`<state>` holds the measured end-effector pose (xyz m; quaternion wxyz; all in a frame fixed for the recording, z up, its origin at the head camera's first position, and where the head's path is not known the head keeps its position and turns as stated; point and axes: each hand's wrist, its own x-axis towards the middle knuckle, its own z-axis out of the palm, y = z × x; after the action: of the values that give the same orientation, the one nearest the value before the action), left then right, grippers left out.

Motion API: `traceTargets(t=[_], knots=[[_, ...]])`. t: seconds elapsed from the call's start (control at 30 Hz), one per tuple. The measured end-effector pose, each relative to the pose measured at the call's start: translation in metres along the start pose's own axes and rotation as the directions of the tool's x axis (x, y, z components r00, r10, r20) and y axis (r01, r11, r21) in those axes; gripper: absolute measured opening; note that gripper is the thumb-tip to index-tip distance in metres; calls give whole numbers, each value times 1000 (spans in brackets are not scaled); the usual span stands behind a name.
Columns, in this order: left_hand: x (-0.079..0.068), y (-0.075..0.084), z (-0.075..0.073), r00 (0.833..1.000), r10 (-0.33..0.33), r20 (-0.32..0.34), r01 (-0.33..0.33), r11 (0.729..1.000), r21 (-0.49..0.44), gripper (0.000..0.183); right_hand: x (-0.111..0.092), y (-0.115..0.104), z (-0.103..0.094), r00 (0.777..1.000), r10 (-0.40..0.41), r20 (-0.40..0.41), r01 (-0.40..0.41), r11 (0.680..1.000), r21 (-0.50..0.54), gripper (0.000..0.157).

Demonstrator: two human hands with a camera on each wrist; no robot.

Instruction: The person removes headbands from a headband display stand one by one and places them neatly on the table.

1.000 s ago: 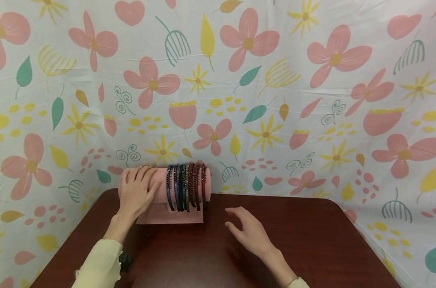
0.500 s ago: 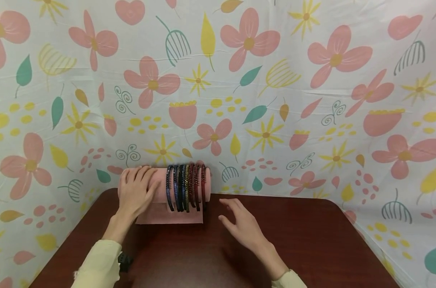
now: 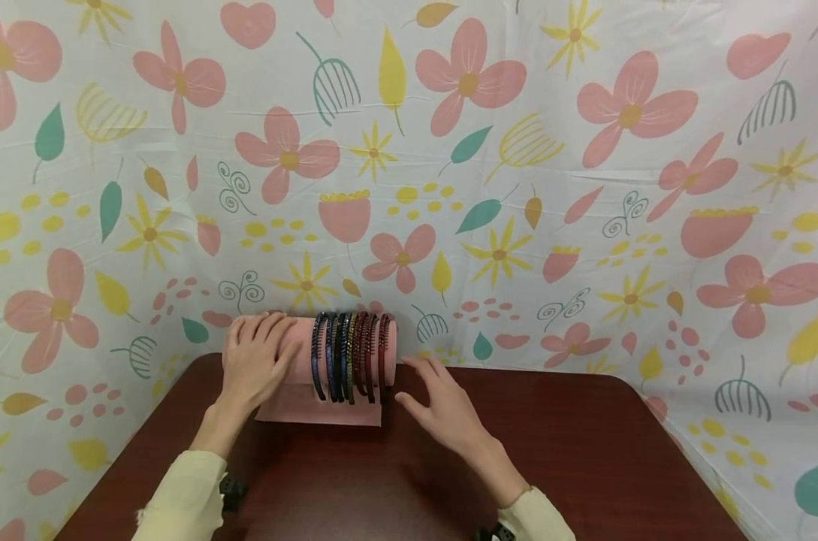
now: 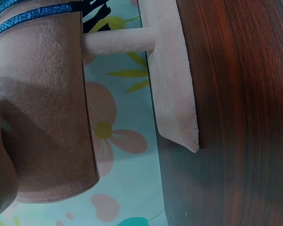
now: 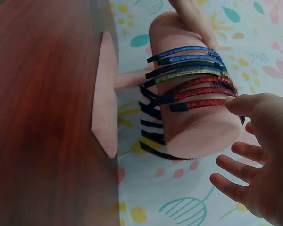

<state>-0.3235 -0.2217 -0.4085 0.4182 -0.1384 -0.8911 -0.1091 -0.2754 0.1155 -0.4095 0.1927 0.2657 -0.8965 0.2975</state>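
While the left hand (image 3: 256,364) grasps the pink stand (image 3: 304,359) by its left end, fingers curved over the top, the right hand (image 3: 445,409) holds nothing, fingers loosely spread near the right end. Blue, gold and red headbands (image 3: 351,359) arch over the stand, which sits far back on the table (image 3: 584,443).

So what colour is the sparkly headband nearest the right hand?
Red, dark-tipped headband; clearest in right wrist view.
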Motion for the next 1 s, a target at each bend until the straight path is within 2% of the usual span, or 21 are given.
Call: traceTargets(t=[0.23, 0.47, 0.7, 1.0], knots=[[0, 0, 1, 1000, -11, 8, 11, 1000, 11, 44, 16, -7, -3, 999, -48, 1, 48, 999, -5, 55], [-1, -1, 3, 999, 9, -34, -8, 1000, 18, 47, 30, -15, -4, 998, -57, 18, 57, 998, -25, 59], [0, -1, 3, 999, 11, -45, -11, 1000, 16, 48, 41, -18, 1, 996, -92, 10, 92, 995, -34, 64], [0, -2, 4, 998, 24, -58, -22, 999, 26, 48, 54, -22, -1, 996, -79, 45, 80, 997, -11, 73]])
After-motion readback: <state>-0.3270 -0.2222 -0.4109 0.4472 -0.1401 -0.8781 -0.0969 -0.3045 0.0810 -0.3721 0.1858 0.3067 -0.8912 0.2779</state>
